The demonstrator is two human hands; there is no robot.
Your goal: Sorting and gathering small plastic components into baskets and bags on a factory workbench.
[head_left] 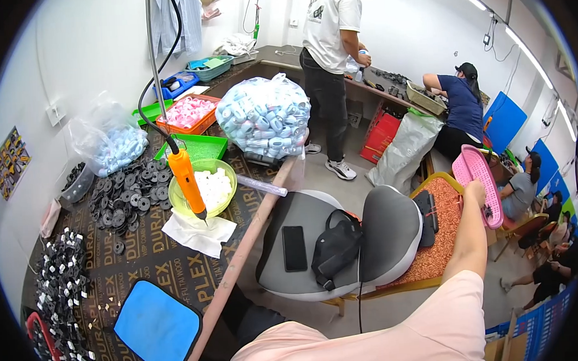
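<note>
My right hand (pixel 475 192) reaches far out to the right and grips the edge of a pink perforated plastic basket (pixel 477 180), which is tilted on its side with a few dark small parts at its lower end. My pink-sleeved right arm stretches over a grey office chair (pixel 343 242). On the chair's seat lie a black phone (pixel 294 247) and a black pouch (pixel 334 245). My left hand is out of sight.
The workbench (pixel 144 251) on the left carries black round parts (pixel 125 197), black clips (pixel 61 281), a green bowl of white pieces (pixel 212 187), a hanging orange screwdriver (pixel 187 178), a blue pad (pixel 157 327) and a bag of caps (pixel 267 117). Other people work at the back and right.
</note>
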